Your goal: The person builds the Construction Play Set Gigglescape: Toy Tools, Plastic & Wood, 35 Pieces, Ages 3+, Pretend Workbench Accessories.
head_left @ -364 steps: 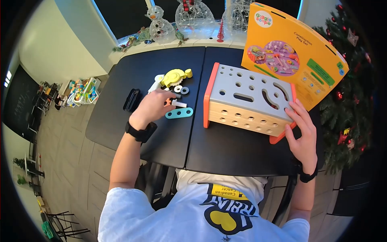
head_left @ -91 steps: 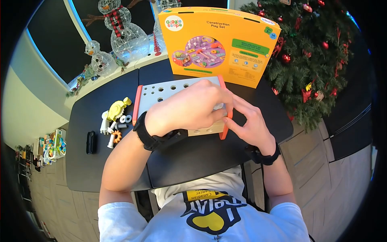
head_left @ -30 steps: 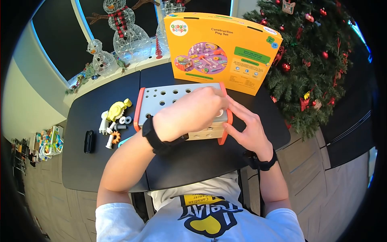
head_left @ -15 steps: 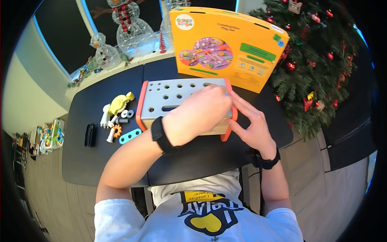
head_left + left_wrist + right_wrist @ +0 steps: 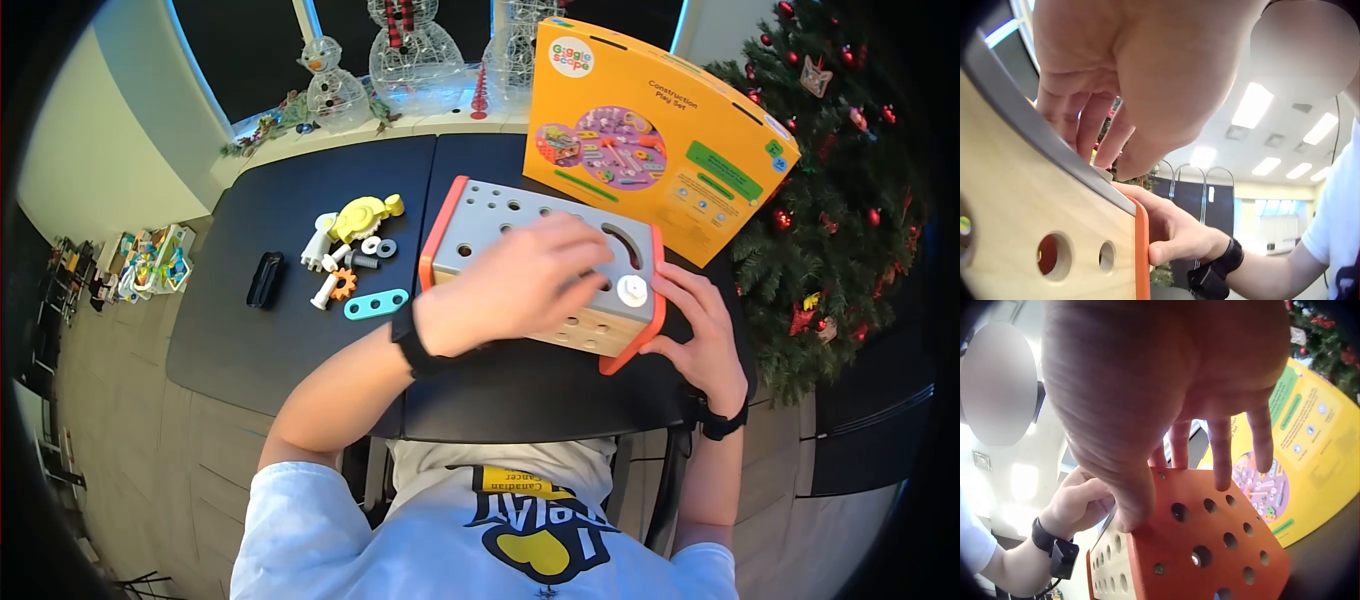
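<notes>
The box (image 5: 485,225) has a grey holed top, pale wooden sides and orange-red ends. At its right front corner, a round white piece (image 5: 632,291) lies on the grey top. Just left of that piece, my left hand (image 5: 520,285) hovers with loosely bent fingers and nothing visible in them. My right hand (image 5: 705,335) rests on the right end panel. In the right wrist view, the fingers of my right hand (image 5: 1166,381) are nearly straight along the orange panel (image 5: 1179,550), thumb at its corner. The left wrist view has my left hand (image 5: 1141,69) over the top edge.
Left of the box lie a yellow toy saw (image 5: 362,217), a white piece (image 5: 318,243), an orange gear (image 5: 343,284), a teal holed strip (image 5: 376,304), and several small fasteners. A black case (image 5: 265,279) sits farther left. The yellow carton (image 5: 700,110) stands behind the box.
Since half a second ago, my left hand has shifted left off the right front corner, uncovering the white piece. Twelve seconds ago it was among the loose parts. My right hand remains on the end panel.
</notes>
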`<state>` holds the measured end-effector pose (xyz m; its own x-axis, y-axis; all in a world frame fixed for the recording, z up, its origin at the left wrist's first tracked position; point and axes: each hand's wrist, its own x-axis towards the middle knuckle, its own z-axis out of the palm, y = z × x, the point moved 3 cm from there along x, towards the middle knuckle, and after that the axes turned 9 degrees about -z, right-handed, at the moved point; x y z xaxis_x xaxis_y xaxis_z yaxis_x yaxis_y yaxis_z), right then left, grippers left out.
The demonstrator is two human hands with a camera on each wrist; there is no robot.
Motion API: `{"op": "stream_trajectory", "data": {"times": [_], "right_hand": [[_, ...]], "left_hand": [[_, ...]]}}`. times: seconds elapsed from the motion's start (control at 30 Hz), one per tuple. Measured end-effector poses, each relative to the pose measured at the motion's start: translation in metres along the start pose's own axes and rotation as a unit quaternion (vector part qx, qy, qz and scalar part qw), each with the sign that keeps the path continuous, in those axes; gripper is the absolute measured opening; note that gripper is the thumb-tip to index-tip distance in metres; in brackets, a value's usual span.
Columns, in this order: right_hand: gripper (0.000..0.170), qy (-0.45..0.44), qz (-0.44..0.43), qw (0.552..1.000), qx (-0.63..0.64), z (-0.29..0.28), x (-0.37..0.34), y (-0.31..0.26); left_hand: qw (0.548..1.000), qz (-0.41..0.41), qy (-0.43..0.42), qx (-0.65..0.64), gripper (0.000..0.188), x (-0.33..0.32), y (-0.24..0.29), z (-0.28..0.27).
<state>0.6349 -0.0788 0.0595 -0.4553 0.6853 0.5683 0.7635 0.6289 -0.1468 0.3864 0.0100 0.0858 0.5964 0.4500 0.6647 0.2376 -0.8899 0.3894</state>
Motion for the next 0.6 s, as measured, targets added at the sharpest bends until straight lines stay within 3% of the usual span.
{"op": "stream_trajectory", "data": {"times": [0.1, 0.13, 0.17, 0.23, 0.27, 0.37, 0.47, 0.6], "right_hand": [[0.08, 0.024, -0.043, 0.999, -0.01, -0.001, -0.001, 0.0], [0.079, 0.038, -0.043, 0.998, -0.018, 0.001, -0.001, -0.002], [0.079, 0.042, -0.043, 0.998, -0.019, 0.003, -0.002, -0.004], [0.078, 0.051, -0.043, 0.997, -0.028, 0.005, -0.002, -0.008], [0.079, 0.051, -0.046, 0.997, -0.031, 0.006, -0.001, -0.009], [0.08, 0.052, -0.053, 0.996, -0.042, 0.009, 0.003, -0.013], [0.081, 0.053, -0.056, 0.996, -0.036, 0.015, 0.006, -0.018], [0.082, 0.053, -0.053, 0.997, -0.031, 0.023, 0.006, -0.021]], "left_hand": [[0.992, -0.019, 0.104, 0.066, 0.014, -0.024, -0.027, -0.053], [0.983, -0.094, 0.135, 0.085, 0.016, -0.037, -0.041, -0.069], [0.973, -0.107, 0.172, 0.108, 0.016, -0.047, -0.056, -0.086], [0.945, -0.24, 0.19, 0.116, 0.012, -0.079, -0.096, -0.115], [0.925, -0.312, 0.152, 0.156, 0.015, -0.096, -0.116, -0.127], [0.885, -0.362, 0.031, 0.291, 0.027, -0.137, -0.147, -0.14], [0.875, -0.397, -0.086, 0.264, 0.032, -0.154, -0.148, -0.137], [0.838, -0.454, -0.144, 0.267, 0.034, -0.154, -0.148, -0.132]]}}
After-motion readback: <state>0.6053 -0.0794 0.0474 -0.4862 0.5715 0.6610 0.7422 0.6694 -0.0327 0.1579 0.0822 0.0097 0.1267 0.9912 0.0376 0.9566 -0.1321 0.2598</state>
